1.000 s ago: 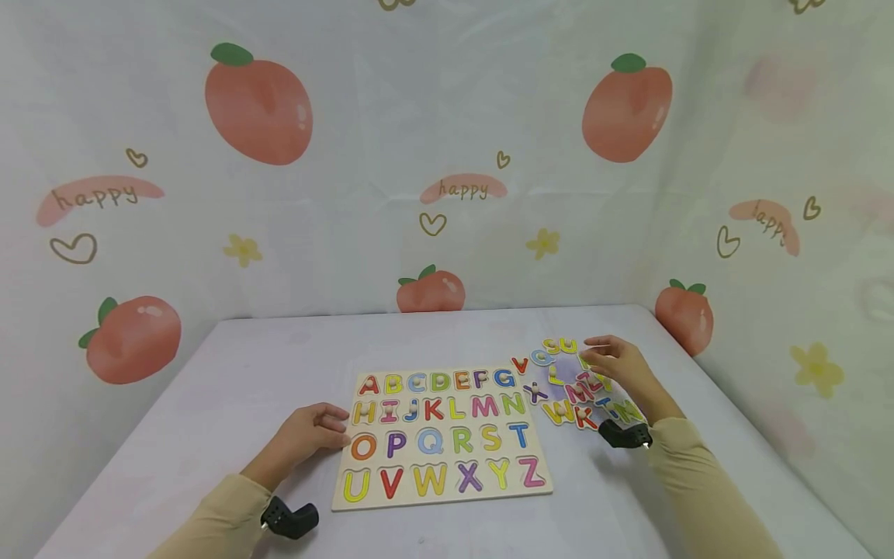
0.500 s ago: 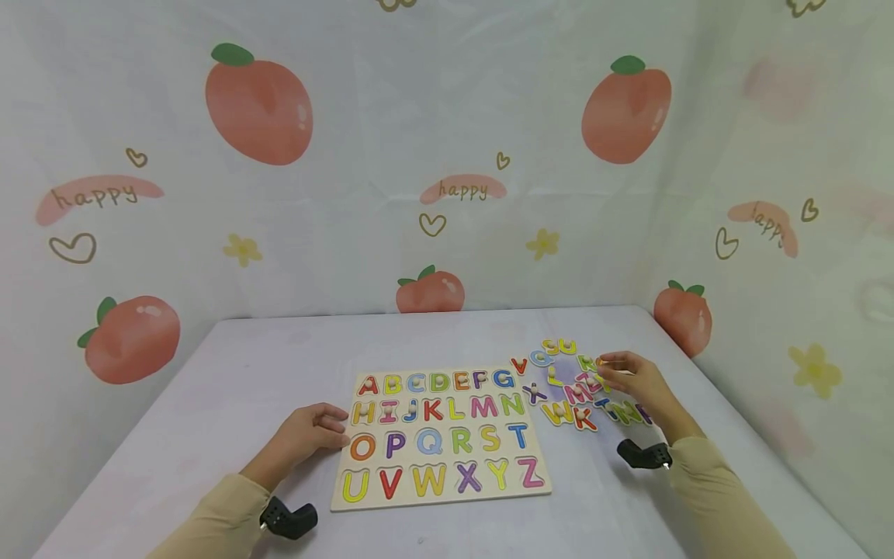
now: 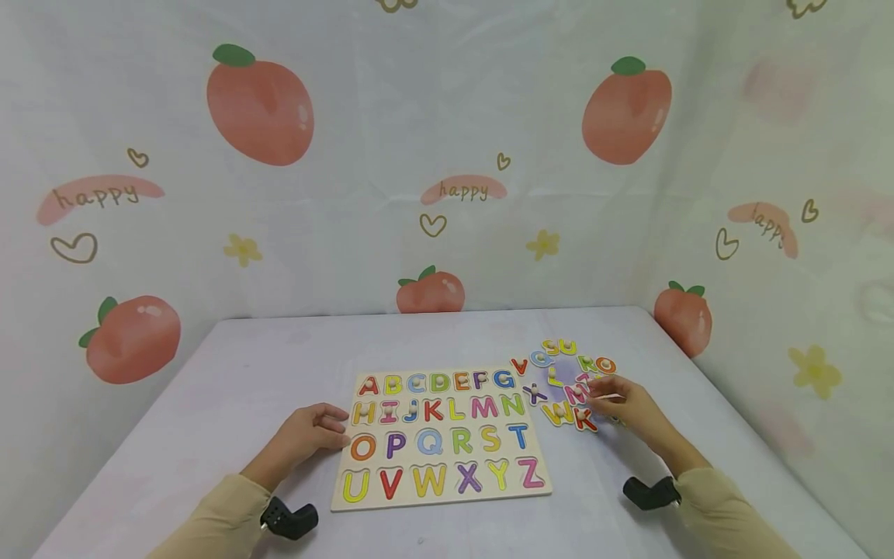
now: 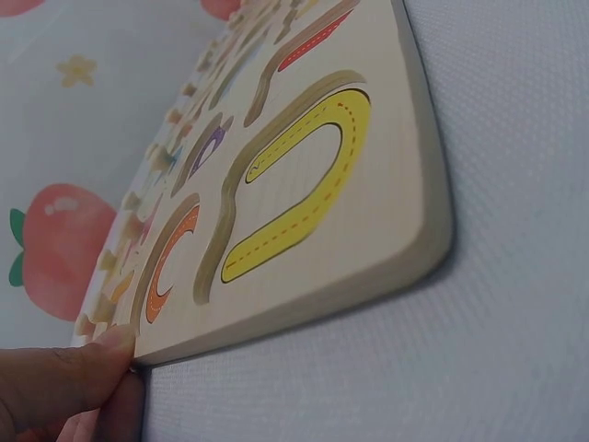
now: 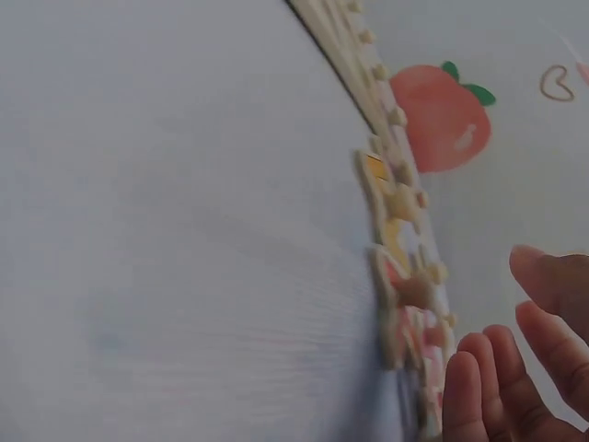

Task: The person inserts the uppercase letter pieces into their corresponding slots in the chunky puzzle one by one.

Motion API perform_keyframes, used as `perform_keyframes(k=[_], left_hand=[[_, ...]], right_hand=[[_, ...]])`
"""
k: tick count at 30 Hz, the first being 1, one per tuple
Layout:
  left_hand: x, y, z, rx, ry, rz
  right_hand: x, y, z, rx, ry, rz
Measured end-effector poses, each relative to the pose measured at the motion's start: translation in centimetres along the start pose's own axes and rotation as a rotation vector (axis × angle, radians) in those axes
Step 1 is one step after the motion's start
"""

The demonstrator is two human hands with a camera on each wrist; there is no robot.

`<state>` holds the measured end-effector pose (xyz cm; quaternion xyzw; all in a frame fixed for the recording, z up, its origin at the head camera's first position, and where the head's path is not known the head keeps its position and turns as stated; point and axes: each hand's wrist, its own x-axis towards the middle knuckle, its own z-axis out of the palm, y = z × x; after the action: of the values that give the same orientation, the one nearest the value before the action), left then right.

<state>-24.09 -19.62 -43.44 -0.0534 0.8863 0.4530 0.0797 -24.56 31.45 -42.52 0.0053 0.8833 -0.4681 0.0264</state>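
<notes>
A wooden alphabet puzzle board lies flat at the middle of the table. My left hand grips its left edge, and in the left wrist view the thumb lies on the rim with a finger below. The board's upper slots, A through J, carry knobbed letters; lower recesses show printed letters. My right hand hovers over the loose letter pieces, near the pink M. The right wrist view shows its thumb and fingers apart, with nothing between them. Some letters are hidden beneath this hand.
Loose letters lie right of the board, including a red V, a yellow W, a red K and an orange O. A purple patch shows among them. A printed curtain hangs behind the table.
My right hand has moved right, then down toward the near side of the loose letters. The orange O has come into view. My left hand has stayed at the board.
</notes>
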Motion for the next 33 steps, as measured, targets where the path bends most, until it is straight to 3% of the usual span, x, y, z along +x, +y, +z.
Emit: perform_keyframes(k=[10, 17, 25, 33], left_hand=[[0.0, 0.0, 0.0, -0.014, 0.001, 0.002], [-0.1, 0.1, 0.0, -0.006, 0.000, -0.001], [-0.1, 0.2, -0.1, 0.010, 0.000, -0.006], [-0.1, 0.2, 0.0, 0.013, 0.000, -0.009]], right_hand=[[-0.6, 0.6, 1.6, -0.002, -0.032, -0.005], [-0.4, 0.7, 1.7, -0.061, -0.036, -0.039], [-0.3, 0.5, 2.0, -0.097, -0.017, 0.017], [-0.4, -0.2, 1.6, -0.089, -0.048, -0.014]])
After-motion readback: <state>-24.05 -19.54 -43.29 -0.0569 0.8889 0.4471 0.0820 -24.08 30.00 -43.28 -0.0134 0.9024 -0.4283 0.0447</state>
